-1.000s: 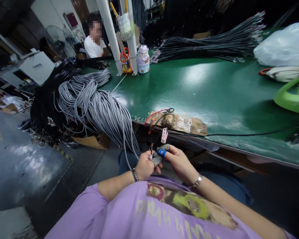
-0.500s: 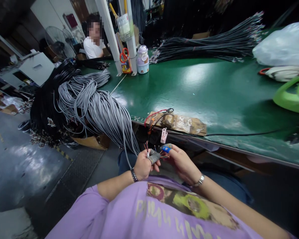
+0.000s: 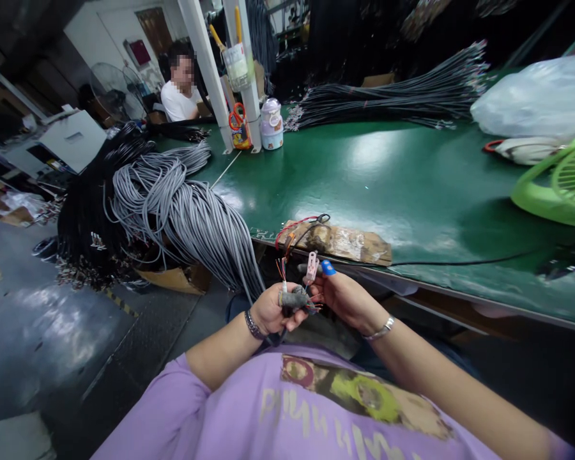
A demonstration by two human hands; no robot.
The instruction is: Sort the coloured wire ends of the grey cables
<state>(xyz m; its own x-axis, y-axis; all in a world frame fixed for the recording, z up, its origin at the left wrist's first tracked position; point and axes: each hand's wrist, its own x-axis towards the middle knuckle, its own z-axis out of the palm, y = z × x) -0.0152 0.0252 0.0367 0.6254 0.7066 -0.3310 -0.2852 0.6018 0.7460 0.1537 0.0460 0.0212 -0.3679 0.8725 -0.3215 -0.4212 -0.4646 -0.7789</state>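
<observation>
Green worktop (image 3: 402, 166) runs across the head view, under a dim workshop wall. At its near edge I see a worn board (image 3: 371, 248) with red and black leads (image 3: 294, 223) over its left end, and a pink clip (image 3: 312, 267) in front of it. Beyond stand a post (image 3: 206, 70), red-handled scissors (image 3: 237, 116) and a lilac and blue bottle (image 3: 272, 128). Dark cables (image 3: 378, 99) lie bundled along the far side; a clear bag (image 3: 531, 99) and a green fan-like object (image 3: 551, 185) sit at the right.

Grey cables (image 3: 172, 191) drape off the left end, beside a black cable heap (image 3: 84, 217). A person (image 3: 178, 96) in white sits behind, near a large fan (image 3: 112, 89).

Below the near edge I see both hands. The left hand (image 3: 268, 310), thumb wrapped in grey, is closed on thin coloured wires (image 3: 282, 269), which stick up from its grip. The right hand (image 3: 347, 297), with a blue finger cover (image 3: 328, 268), is part-curled just beside the wire ends; I cannot tell whether it pinches any.
</observation>
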